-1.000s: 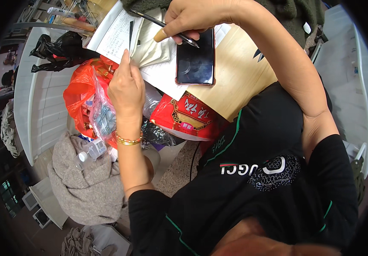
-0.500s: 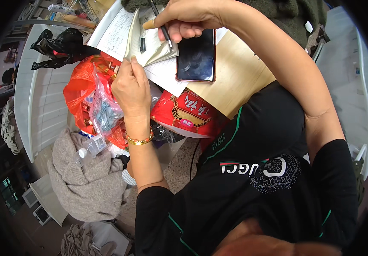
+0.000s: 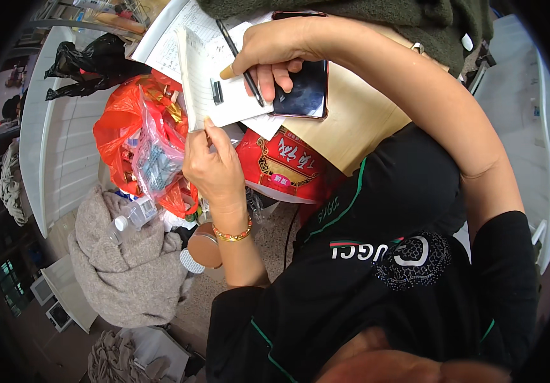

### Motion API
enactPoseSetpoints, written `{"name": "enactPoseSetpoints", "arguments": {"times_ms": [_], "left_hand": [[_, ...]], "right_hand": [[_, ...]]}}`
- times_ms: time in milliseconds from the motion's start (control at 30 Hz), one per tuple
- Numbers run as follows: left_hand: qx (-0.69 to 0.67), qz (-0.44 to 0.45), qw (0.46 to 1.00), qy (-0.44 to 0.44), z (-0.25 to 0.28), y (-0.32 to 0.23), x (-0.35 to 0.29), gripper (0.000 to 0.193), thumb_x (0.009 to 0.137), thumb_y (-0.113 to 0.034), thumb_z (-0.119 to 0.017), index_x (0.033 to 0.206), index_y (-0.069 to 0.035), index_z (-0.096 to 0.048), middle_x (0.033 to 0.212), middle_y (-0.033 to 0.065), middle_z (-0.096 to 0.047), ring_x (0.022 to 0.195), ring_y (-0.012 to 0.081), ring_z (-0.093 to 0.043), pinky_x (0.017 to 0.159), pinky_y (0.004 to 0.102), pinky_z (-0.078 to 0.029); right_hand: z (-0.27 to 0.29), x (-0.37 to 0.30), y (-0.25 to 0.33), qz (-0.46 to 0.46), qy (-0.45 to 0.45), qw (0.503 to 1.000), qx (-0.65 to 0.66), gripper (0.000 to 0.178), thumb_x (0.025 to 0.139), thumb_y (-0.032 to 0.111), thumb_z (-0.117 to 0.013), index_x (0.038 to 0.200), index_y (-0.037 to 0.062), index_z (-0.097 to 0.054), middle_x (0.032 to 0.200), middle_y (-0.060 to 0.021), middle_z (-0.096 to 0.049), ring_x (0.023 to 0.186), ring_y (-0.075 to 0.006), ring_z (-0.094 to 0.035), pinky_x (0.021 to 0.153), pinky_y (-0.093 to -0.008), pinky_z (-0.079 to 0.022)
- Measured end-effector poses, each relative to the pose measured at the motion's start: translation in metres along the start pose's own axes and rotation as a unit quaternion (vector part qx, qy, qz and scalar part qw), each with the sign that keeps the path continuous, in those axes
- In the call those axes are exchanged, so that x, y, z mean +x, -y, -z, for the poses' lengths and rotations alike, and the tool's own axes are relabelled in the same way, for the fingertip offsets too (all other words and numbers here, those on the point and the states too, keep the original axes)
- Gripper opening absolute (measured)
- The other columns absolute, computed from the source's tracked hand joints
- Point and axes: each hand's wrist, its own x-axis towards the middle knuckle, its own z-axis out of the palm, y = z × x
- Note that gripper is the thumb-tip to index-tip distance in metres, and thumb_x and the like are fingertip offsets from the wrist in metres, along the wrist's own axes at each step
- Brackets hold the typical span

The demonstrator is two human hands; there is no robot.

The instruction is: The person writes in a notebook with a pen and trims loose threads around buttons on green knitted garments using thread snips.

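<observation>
An open notebook (image 3: 237, 108) with lined pages lies at the top middle, on loose written sheets (image 3: 171, 39). My left hand (image 3: 212, 163), wearing a beaded bracelet at the wrist, pinches the notebook's near edge by its raised left pages. Over the right page, my right hand (image 3: 272, 60) holds a black pen (image 3: 229, 38) slanted between thumb and fingers. A tan covering wraps that thumb's tip. On the page rests a small black pen cap (image 3: 217, 92). Partly under my right hand and forearm is a dark smartphone (image 3: 304, 96).
Left of the notebook hang a red plastic bag (image 3: 112, 124) and a black bag (image 3: 83, 67). A red printed package (image 3: 281, 163) sits below the wooden board (image 3: 351, 108). A clear bottle (image 3: 136, 214) lies on grey knitwear (image 3: 128, 268). Dark green fabric (image 3: 377, 19) lies at the far side.
The notebook has opened wider, its right-hand pages now lying flatter. My left hand has shifted right and nearer along its edge. A round brown-topped stool shows beside my left forearm.
</observation>
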Motion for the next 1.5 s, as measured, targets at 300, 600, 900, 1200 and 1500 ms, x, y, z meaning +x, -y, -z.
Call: {"name": "enactPoseSetpoints", "arguments": {"times_ms": [300, 600, 900, 1200, 1500], "left_hand": [[-0.022, -0.037, 0.999, 0.022, -0.007, -0.021, 0.007, 0.038, 0.093, -0.013, -0.062, 0.13, -0.002, -0.062, 0.134, 0.0177, -0.062, 0.118, 0.0359, -0.058, 0.099, 0.0459, -0.043], [0.044, -0.181, 0.972, 0.141, -0.035, 0.003, 0.034, 0.052, 0.095, -0.025, -0.064, 0.144, -0.01, -0.052, 0.152, 0.0282, -0.039, 0.139, 0.05, -0.036, 0.116, 0.0534, -0.029], [0.137, -0.142, 0.971, 0.139, -0.067, 0.012, 0.101, 0.052, 0.103, -0.037, -0.05, 0.144, -0.004, -0.05, 0.151, 0.0319, -0.038, 0.137, 0.0505, -0.038, 0.115, 0.0499, -0.032], [0.039, -0.135, 0.983, 0.114, -0.055, -0.078, 0.12, 0.082, 0.094, -0.044, -0.064, 0.157, -0.007, -0.027, 0.162, 0.024, -0.022, 0.151, 0.0418, -0.016, 0.119, 0.0576, -0.016], [-0.073, -0.273, 0.941, 0.187, -0.13, -0.167, 0.157, 0.122, 0.072, -0.044, -0.089, 0.16, -0.007, -0.013, 0.158, 0.0395, 0.001, 0.149, 0.0519, -0.009, 0.119, 0.0519, -0.023]], "right_hand": [[0.022, -0.004, 0.007, 0.016, -0.003, 0.988, -0.153, 0.04, 0.096, 0.043, -0.054, 0.099, 0.0082, -0.072, 0.084, -0.0027, -0.076, 0.063, -0.0128, -0.064, 0.057, -0.0306, -0.043], [0.078, -0.137, -0.073, 0.158, -0.262, 0.945, 0.115, 0.025, 0.093, 0.025, -0.07, 0.098, 0.0003, -0.073, 0.075, -0.0041, -0.07, 0.057, -0.0072, -0.057, 0.054, -0.0213, -0.046], [0.047, -0.16, -0.211, 0.321, -0.557, 0.72, -0.261, 0.03, 0.094, 0.03, -0.058, 0.113, 0.0107, -0.072, 0.11, -0.0042, -0.074, 0.099, -0.0178, -0.068, 0.078, -0.0323, -0.051], [0.029, -0.156, -0.221, 0.175, -0.49, 0.811, -0.267, 0.032, 0.089, 0.026, -0.069, 0.116, 0.0091, -0.072, 0.13, -0.0077, -0.064, 0.133, -0.0254, -0.049, 0.104, -0.0397, -0.039], [0.04, -0.169, -0.225, 0.206, -0.451, 0.852, -0.169, 0.023, 0.079, 0.034, -0.077, 0.089, 0.0131, -0.075, 0.092, -0.0015, -0.064, 0.102, -0.0219, -0.056, 0.09, -0.0367, -0.039]]}}
